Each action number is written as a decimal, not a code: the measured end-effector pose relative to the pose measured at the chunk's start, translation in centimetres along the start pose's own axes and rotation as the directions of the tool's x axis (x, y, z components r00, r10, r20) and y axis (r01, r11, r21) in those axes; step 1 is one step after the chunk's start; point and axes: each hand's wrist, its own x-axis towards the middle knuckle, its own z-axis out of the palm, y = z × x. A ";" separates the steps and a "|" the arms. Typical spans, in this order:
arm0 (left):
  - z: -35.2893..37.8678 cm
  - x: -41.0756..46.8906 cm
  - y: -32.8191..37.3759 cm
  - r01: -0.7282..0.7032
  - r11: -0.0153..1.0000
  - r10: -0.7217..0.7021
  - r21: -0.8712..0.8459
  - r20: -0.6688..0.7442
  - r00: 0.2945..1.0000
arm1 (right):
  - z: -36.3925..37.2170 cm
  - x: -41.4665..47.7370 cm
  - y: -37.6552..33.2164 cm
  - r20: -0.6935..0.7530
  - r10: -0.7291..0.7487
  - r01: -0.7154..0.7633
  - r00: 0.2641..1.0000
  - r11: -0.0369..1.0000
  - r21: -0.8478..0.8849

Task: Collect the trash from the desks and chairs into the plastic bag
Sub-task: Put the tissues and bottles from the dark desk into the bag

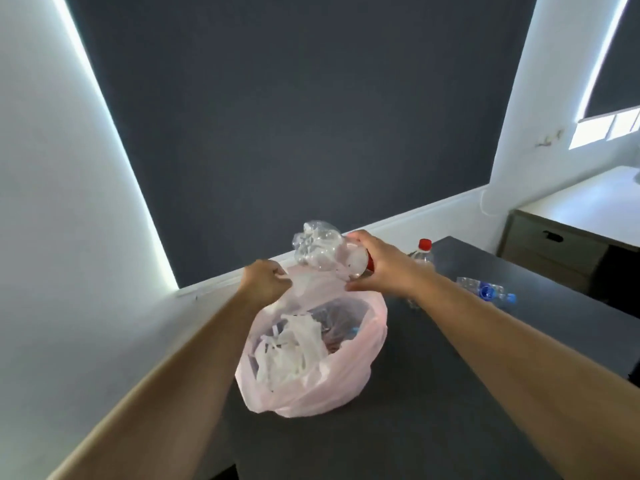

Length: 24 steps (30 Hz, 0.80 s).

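Your left hand (266,280) pinches the rim of the pink bag (346,379) on the desk (450,393). Your right hand (379,263) grasps a crushed bottle (322,249) above it.

Dark blind (298,116), white walls (52,168), drawer cabinet (550,247) right.

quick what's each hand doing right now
Left hand: gripping the rim of the pink plastic bag.
Right hand: holding a crushed clear bottle by its red-capped end.
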 end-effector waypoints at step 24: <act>0.7 -0.8 -10.7 -0.012 0.990 0.001 0.140 0.076 0.997 | 14.9 3.9 0.9 0.089 0.057 0.017 0.994 0.748 -0.664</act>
